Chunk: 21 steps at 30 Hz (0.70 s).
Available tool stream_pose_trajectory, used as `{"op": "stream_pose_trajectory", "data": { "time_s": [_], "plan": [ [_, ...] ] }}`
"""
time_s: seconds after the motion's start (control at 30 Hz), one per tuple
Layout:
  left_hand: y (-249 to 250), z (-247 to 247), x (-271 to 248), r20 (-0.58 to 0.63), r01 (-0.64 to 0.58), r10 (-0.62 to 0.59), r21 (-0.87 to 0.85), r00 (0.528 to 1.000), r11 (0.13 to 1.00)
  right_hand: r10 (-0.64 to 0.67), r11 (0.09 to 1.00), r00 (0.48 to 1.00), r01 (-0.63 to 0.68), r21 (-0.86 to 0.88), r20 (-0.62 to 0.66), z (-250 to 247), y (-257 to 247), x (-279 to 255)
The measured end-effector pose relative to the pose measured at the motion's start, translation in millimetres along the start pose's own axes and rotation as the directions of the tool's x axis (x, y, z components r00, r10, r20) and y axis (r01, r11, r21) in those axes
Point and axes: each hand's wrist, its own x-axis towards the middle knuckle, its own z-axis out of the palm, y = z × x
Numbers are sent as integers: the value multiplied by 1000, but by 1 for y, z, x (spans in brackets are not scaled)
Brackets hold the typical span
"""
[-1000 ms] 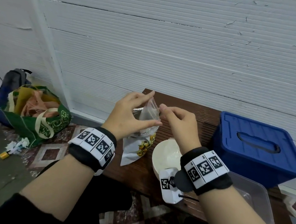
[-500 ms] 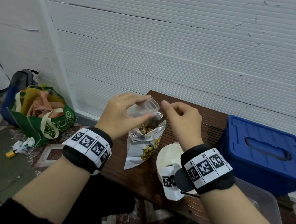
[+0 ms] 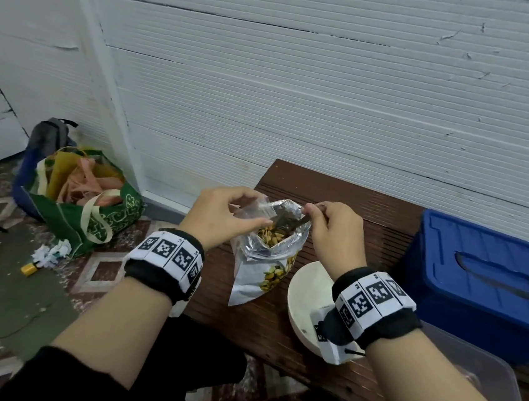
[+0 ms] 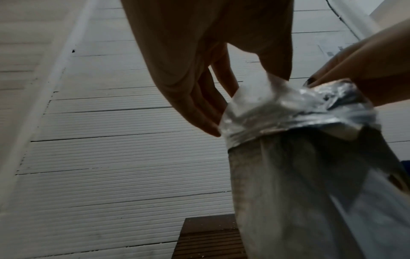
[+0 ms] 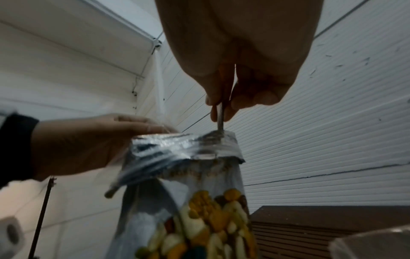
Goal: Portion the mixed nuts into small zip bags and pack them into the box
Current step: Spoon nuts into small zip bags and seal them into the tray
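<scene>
Fingers of my left hand (image 3: 222,214) pinch a small clear zip bag (image 3: 257,211) over the mouth of the foil nut bag (image 3: 267,256), standing at frame centre near the worktop (image 3: 385,219) left edge. My right hand (image 3: 335,230) grips a spoon (image 5: 220,115) dipped into the nuts. A white bowl (image 3: 306,289) sits below-right; the blue box (image 3: 483,282) is far right, lid on. I read no print.
</scene>
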Motion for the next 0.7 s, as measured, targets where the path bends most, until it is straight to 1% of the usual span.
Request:
{"op": "stream_pose_trajectory", "data": {
  "time_s": [0.1, 0.33, 0.43, 0.53, 0.7],
  "plan": [
    [2, 5, -1, 23, -41, 41, 6, 999, 999, 33, 999, 999, -33, -6, -31, -2, 7, 0],
    [5, 16, -9, 21, -129, 127, 106, 992, 986, 235, 964, 971, -226, 142, -50, 1, 16, -4],
    [8, 15, -10, 12, -126, 125, 98, 992, 987, 287, 945, 954, -268, 186, -83, 0, 18, -5],
    [12, 15, -9, 28, -111, 109, 125, 994, 986, 332, 926, 936, -299, 230, -121, -4, 18, -3],
    [12, 13, -8, 12, -97, 96, 119, 995, 988, 359, 918, 921, -319, 234, -153, -13, 17, 4]
  ]
}}
